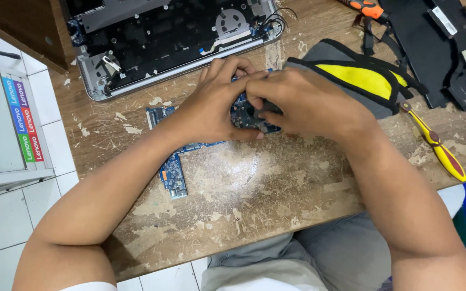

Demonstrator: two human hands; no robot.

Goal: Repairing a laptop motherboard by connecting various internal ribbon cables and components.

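Note:
A blue laptop circuit board (171, 172) lies flat on the worn wooden table (254, 188). My left hand (211, 102) presses down on the board's middle part, fingers curled over it. My right hand (303, 99) meets the left one over the same spot and pinches a small dark part on the board; what the part is stays hidden under the fingers. Much of the board is covered by both hands.
An opened laptop base (163, 37) with its insides exposed sits at the table's back. A grey, black and yellow pouch (362, 78) lies right of my hands. A yellow-red screwdriver (438, 143), an orange-handled tool (365, 8) and a black laptop part with a fan (443, 48) are at right.

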